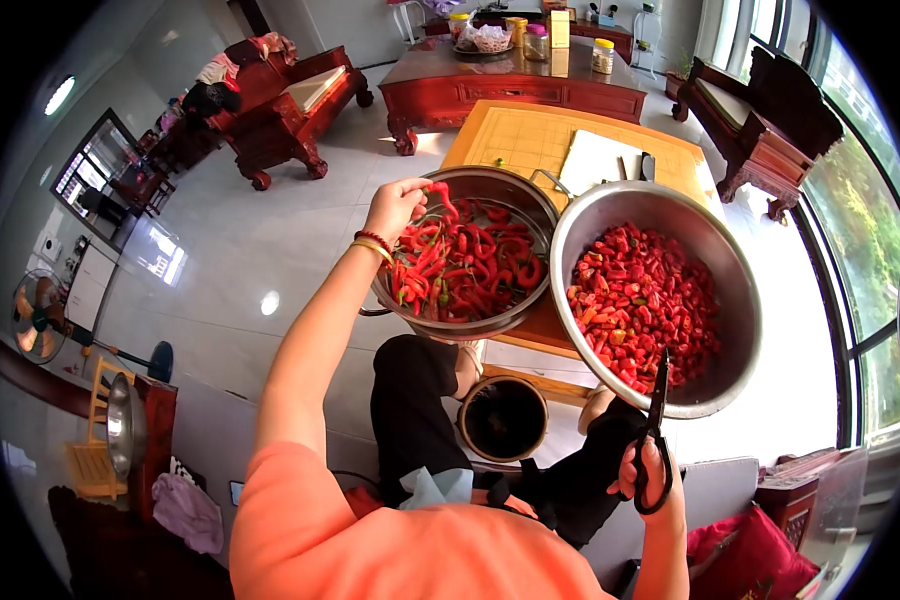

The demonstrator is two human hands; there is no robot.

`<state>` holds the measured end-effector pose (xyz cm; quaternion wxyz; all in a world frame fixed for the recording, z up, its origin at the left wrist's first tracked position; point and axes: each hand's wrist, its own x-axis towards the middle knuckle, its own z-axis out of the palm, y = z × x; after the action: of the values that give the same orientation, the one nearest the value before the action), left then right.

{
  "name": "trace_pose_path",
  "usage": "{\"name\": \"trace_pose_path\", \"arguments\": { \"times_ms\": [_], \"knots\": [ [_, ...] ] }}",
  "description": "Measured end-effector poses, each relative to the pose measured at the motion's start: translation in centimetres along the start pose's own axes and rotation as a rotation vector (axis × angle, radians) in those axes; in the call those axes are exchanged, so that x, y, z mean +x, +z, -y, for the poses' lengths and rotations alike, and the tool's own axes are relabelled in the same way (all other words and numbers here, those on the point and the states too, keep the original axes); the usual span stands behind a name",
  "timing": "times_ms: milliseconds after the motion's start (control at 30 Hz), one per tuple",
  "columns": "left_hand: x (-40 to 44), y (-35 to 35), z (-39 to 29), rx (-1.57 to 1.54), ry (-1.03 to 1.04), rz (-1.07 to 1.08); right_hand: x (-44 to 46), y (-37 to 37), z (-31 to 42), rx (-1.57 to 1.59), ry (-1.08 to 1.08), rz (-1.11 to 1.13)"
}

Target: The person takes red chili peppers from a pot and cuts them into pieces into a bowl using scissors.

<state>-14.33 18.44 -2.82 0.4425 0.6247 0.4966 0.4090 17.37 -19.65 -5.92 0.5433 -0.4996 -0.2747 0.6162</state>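
Observation:
My left hand (398, 207) is closed on a long red chili pepper (444, 199), pinched by its stem end above the left pot. That steel pot (540, 207) holds many whole red chilies (465, 262), some with green stems. In my right hand (656, 480) is a pair of black scissors (656, 412), my fingers through the handles and the blades pointing up. The blade tips overlap the near rim of a wide steel basin (738, 330), and the blades look closed. Chopped red chili pieces (642, 300) fill the bottom of the basin.
Both vessels rest on a low wooden table (520, 130), with a white board (598, 160) and a dark-handled knife (648, 166) at its far side. A round bin (542, 432) stands between my feet. Farther back is a red wooden table (510, 92) with jars.

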Motion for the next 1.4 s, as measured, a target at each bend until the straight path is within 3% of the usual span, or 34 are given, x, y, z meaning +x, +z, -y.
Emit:
{"name": "trace_pose_path", "arguments": {
  "times_ms": [167,233,267,300,367,467,567,700,833,900,1100,1400],
  "knots": [
    [-0.9,1.0,1.8,0.056,-0.270,0.224,0.0,0.3,0.1,-0.020,0.023,-0.001],
    [0.0,0.9,3.6,0.372,-0.193,0.364,-0.3,0.2,0.0,-0.019,0.022,0.005],
    [-0.2,1.1,4.5,0.824,0.186,0.254,-0.4,0.2,-0.1,-0.015,0.016,-0.002],
    [-2.0,1.8,2.7,0.983,0.231,0.148,-0.5,0.1,-0.1,-0.013,0.011,-0.007],
    [-3.1,2.4,2.0,1.134,0.387,0.087,-0.6,0.1,-0.2,-0.015,0.013,-0.013],
    [-3.5,3.1,-0.1,1.220,0.318,0.134,-0.6,0.0,-0.1,-0.017,0.018,-0.007],
    [-2.3,2.5,0.6,1.067,0.313,0.100,-0.6,0.0,-0.4,0.025,-0.003,0.031],
    [-3.8,2.9,-3.5,0.445,0.278,-0.049,-0.4,0.0,-1.1,0.138,-0.006,0.145],
    [-7.3,6.9,-5.1,-0.136,0.126,0.263,0.4,1.5,-0.3,0.151,0.042,0.264],
    [-9.3,9.6,-5.7,-0.200,0.129,0.332,0.6,2.9,0.5,0.277,0.128,0.272],
    [-12.8,15.3,-7.4,-0.370,0.053,0.445,0.5,3.3,0.5,0.328,0.104,0.374],
    [-14.5,17.9,-6.8,-0.338,0.101,0.551,0.6,2.9,0.5,0.361,0.066,0.327]
  ]
}}
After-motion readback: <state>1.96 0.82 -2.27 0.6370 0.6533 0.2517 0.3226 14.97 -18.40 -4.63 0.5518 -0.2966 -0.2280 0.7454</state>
